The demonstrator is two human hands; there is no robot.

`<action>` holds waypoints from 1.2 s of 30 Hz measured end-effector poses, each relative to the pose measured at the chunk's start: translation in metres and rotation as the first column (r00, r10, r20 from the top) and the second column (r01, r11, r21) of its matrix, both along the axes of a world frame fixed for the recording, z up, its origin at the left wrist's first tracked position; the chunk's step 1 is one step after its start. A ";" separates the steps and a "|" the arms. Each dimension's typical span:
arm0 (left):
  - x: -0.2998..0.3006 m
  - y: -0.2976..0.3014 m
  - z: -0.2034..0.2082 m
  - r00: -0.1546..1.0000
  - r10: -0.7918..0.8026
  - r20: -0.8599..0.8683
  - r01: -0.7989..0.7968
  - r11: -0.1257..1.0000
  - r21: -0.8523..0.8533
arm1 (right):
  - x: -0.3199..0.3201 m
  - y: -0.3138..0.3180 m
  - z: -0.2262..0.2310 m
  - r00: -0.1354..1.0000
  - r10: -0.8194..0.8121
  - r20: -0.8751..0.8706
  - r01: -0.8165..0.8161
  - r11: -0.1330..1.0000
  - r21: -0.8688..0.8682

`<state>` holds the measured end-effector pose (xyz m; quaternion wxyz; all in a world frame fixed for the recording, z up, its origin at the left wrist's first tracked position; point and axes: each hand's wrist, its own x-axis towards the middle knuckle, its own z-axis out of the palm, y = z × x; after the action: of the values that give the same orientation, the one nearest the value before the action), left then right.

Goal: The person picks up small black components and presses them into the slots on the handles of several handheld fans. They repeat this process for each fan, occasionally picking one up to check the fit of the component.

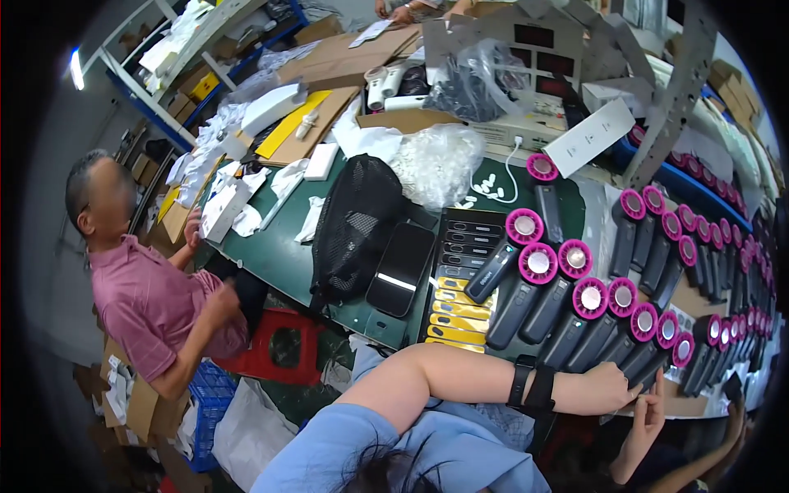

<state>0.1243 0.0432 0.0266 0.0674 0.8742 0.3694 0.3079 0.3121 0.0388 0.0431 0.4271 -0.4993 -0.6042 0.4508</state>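
The nearest thing to the person's hands was a handheld fan with a magenta ring head and a dark grey plastic handle (675,352), at the near end of a slanting row of similar magenta-headed fans (592,297) on the dark green counter (283,275). It lay ahead of both hands, its head farther off to the right and its handle slanting back to the left, so that the long axis ran down toward the person's fingers.

The left hand (602,388), a black watch (521,383) on its wrist, reached across the front of the body and ended just left of the handle's lower end. Its fingers were curled inward; whether they enclosed anything could not be told. The right hand (649,421) stood beside it, index finger upright and the others bent, its grip hidden. That raised fingertip appeared nearest, overlapping the handle in the view; contact could not be made out.
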 end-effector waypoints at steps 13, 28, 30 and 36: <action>0.007 0.001 0.015 0.989 0.012 -0.144 -0.021 0.998 -0.066 | 0.021 0.023 -0.012 0.987 -0.153 -0.040 0.156 0.985 0.071; 0.009 0.009 0.028 0.935 -0.034 -0.353 -0.038 0.980 -0.197 | 0.021 0.047 0.000 0.985 -0.144 -0.098 0.140 0.989 -0.051; 0.011 0.011 0.027 0.938 -0.036 -0.346 -0.033 0.981 -0.192 | 0.022 0.053 0.002 0.983 -0.118 -0.143 0.105 0.990 -0.095; 0.012 0.013 0.029 0.934 -0.034 -0.355 -0.039 0.980 -0.197 | 0.026 0.063 -0.008 0.985 -0.058 -0.161 0.042 0.994 -0.101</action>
<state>0.1367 0.0561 0.0558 0.0866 0.9038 0.4056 0.1053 0.3385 0.1022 0.0350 0.4618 -0.4958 -0.5318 0.5081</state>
